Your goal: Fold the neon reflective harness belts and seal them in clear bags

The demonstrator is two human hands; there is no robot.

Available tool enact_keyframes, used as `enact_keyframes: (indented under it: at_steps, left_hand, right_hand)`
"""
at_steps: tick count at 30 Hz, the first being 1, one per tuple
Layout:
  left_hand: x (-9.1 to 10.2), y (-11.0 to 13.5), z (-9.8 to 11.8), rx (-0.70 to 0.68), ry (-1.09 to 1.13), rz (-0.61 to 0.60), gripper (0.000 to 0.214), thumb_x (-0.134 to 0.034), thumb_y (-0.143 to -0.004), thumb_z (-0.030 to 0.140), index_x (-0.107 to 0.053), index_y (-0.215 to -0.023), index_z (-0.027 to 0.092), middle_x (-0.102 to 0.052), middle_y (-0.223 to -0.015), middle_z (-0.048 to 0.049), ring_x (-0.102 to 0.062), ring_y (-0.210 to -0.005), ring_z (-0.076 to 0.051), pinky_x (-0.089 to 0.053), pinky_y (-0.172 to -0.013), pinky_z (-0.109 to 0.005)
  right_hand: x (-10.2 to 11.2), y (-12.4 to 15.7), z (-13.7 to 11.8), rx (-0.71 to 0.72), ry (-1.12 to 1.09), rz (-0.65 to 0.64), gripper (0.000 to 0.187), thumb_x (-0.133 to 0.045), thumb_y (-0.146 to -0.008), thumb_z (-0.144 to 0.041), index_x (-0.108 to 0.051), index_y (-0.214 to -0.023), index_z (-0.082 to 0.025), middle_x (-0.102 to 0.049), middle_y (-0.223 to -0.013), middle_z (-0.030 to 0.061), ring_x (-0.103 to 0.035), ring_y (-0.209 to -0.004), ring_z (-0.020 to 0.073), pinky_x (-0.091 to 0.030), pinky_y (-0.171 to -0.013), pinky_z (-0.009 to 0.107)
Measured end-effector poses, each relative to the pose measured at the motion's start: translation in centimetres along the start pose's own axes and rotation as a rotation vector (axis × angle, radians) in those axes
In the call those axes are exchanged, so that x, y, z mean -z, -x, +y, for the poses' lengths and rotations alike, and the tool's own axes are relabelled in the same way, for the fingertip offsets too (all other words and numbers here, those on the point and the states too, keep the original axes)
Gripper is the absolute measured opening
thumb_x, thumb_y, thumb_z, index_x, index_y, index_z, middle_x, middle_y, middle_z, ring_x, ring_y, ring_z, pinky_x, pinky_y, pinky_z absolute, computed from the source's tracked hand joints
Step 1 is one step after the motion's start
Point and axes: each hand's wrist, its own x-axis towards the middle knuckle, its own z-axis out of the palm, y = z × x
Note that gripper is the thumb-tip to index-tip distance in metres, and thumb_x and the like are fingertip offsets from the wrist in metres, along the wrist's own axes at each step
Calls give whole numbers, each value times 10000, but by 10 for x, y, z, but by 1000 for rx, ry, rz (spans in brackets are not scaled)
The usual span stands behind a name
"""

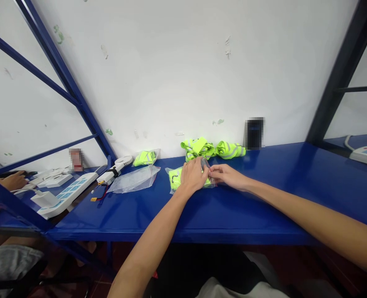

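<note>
Left hand [194,174] rested over a clear bag [171,189] of neon-yellow fabric [176,177]; right hand [225,174] pinched its right end. Two reflective-striped bundles [230,150] sat behind. Flat clear plastic [135,180] lay leftward, beside a white fan [124,160].

From here the tabletop [264,211] is a glossy deep blue, its long back edge against the white wall. Near its middle lies a packed bag [175,179], clear plastic around yellow-green cloth. Just behind it sits a loose, bunched yellow-green bundle [199,147] with pale stripes, and right beside that a tighter striped roll [230,150]. By the wall stands a dark, blurred-out object [254,134]. Over on the left I see some flat clear plastic [135,181], a smaller filled bag [145,158] and a white fan [117,169].
</note>
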Motion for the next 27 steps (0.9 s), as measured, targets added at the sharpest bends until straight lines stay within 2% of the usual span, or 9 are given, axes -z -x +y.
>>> enact_keyframes:
  at_steps: [4, 8, 11, 15, 18, 20, 22, 25, 27]
  left_hand:
    - [-1, 3, 2, 12, 56, 98, 322, -483, -886, 292, -541, -1185, 189, -674, -1100, -103, -612, -1024, -261, -430, -909, -400]
    - [0, 5, 1, 21, 95, 128, 315, -519, -853, 280, -555, -1150, 180, -675, -1057, -100, -613, -980, -260, -437, -909, -402]
    - [1, 5, 1, 27, 127, 125, 223, -505, -849, 247, -572, -1052, 184, -675, -977, -83, -610, -919, -247, -444, -872, -385]
    - [1, 6, 2, 0, 123, 137, 130, -493, -834, 200, -549, -952, 190, -656, -896, -60, -596, -859, -226, -434, -835, -365]
    - [0, 6, 1, 22, 127, 140, 86, -481, -854, 206, -521, -931, 202, -644, -864, -40, -594, -833, -213, -427, -805, -349]
    - [-1, 5, 0, 25, 116, 135, 71, -469, -880, 229, -508, -936, 207, -642, -865, -38, -599, -825, -211, -424, -791, -344]
    - [-3, 3, -1, 18, 75, 137, 81, -462, -897, 243, -503, -953, 202, -645, -866, -48, -608, -823, -217, -424, -790, -347]
    - [-7, 1, -1, -28, -28, 135, 89, -466, -895, 215, -510, -965, 181, -649, -844, -68, -620, -829, -227, -422, -809, -352]
    - [-9, 1, 0, -63, -81, 121, 95, -466, -896, 202, -514, -973, 175, -651, -827, -71, -622, -830, -226, -422, -811, -347]
  right_hand:
    - [-2, 0, -3, 65, 162, -76, 212, -637, -779, -342, -641, -874, -153, -602, -748, 0, -525, -702, 150, -433, -712, 303]
    - [0, 1, -3, 77, 243, -138, 197, -597, -796, -330, -679, -869, -168, -656, -833, 28, -569, -858, 220, -442, -806, 345]
    - [0, 4, -4, 69, 231, -176, 197, -572, -802, -324, -706, -852, -189, -681, -870, 41, -574, -971, 268, -441, -864, 370]
    - [-1, 6, -3, 66, 256, -201, 161, -573, -786, -292, -702, -828, -206, -674, -849, 27, -566, -929, 249, -440, -845, 355]
    - [-1, 4, -3, 85, 262, -215, 185, -578, -808, -341, -682, -854, -195, -656, -835, 17, -555, -864, 215, -433, -821, 335]
    - [1, 1, -2, 118, 263, -201, 272, -530, -853, -409, -666, -854, -173, -646, -840, 26, -552, -827, 200, -433, -797, 329]
    - [5, -2, 1, 160, 291, -128, 347, -489, -878, -460, -650, -808, -161, -633, -800, 32, -549, -755, 184, -436, -737, 318]
    - [11, -6, 6, 206, 396, 6, 339, -537, -850, -461, -622, -715, -162, -601, -683, 18, -533, -641, 162, -422, -649, 299]
    - [13, -6, 7, 205, 398, 19, 303, -577, -822, -445, -617, -713, -165, -600, -671, 13, -546, -633, 161, -426, -646, 297]
